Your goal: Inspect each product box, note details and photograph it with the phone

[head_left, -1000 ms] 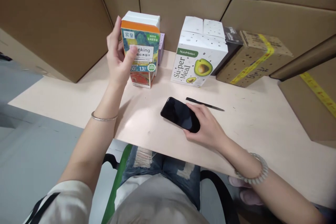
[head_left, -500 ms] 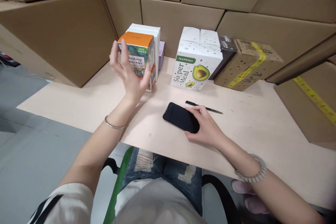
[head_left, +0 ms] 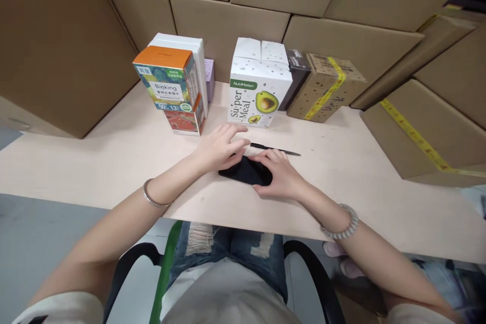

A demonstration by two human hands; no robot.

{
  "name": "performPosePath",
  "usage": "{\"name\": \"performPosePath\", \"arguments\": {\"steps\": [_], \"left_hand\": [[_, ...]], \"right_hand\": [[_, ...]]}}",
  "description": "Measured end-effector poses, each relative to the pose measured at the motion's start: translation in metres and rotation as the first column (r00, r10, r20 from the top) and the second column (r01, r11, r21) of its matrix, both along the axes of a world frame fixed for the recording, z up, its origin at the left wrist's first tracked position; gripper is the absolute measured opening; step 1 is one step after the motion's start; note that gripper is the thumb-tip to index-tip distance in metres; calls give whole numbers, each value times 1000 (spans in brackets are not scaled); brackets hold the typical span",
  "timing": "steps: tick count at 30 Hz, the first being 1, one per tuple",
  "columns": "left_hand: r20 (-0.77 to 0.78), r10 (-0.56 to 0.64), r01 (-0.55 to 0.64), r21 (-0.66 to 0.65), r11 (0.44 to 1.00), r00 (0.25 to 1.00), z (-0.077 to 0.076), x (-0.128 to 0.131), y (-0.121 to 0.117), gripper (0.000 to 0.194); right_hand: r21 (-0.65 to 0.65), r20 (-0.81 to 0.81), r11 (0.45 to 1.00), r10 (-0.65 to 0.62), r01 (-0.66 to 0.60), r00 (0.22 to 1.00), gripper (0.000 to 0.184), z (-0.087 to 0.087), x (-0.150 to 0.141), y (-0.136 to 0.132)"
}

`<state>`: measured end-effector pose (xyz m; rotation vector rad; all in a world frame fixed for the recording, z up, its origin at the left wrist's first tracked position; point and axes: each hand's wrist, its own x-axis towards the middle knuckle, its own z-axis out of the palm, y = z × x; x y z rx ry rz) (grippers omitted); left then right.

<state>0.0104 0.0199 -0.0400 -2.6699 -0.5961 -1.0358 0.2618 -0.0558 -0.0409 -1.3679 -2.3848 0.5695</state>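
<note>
Right hand (head_left: 280,174) pinches one end of the phone (head_left: 246,171); left hand (head_left: 220,148), fingers loosely spread, overhangs the other, contact unclear. Forward slippage could knock the pen (head_left: 279,150) just beyond the grip.

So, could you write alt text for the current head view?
A person's right hand holds one end of a black phone on a pale table; the left hand is at its other end. Beyond are a pen and boxes.

Right grip (head_left: 281,176) on black phone (head_left: 246,172), left grip (head_left: 220,147) over its end, pen (head_left: 266,148) beyond.
</note>
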Motion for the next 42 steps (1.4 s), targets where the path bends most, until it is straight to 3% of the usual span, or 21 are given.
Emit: {"name": "performPosePath", "arguments": {"steps": [3,6,9,10,12,14,17,20,24,27,31,36,42], "left_hand": [[-10,24,-24,-46,999,1000,1,-3,0,16],[12,36,-35,-102,994,999,1,-4,1,17],[39,35,-30,-111,993,999,1,-4,2,16],[50,30,-24,-108,994,998,1,-4,2,16],[75,16,-9,-99,995,997,2,-5,2,15],[95,12,-2,-101,995,995,4,-5,2,16],[102,39,-25,-132,991,994,5,-7,2,18],[98,61,-44,-173,984,993,5,-9,3,18],[122,62,-33,-220,975,991,3,-11,6,23],[137,73,-42,-222,974,988,5,-13,8,30],[115,74,-50,-201,978,991,10,-15,8,33],[115,54,-32,-179,983,992,12,-14,7,28],[171,23,9,-186,983,985,13,-14,7,26]], "right_hand": [[42,38,999,30,-32,999,66,3,1,-1],[130,-12,991,22,-20,1000,49,5,4,0],[306,-186,932,-141,194,972,30,9,13,8],[366,-260,875,-231,317,938,31,11,18,14],[441,-385,703,-414,559,825,45,15,31,33],[459,-427,550,-553,698,716,78,19,47,61],[404,-423,378,-730,833,537,119,24,70,112],[308,-427,290,-809,906,404,136,29,84,154],[189,-423,175,-874,966,241,142,36,86,184],[131,-394,151,-899,980,191,143,37,84,193],[92,-391,160,-902,983,183,146,34,83,198],[142,-473,152,-858,978,202,129,28,84,202],[189,-556,172,-793,967,250,120,38,129,188]]}}
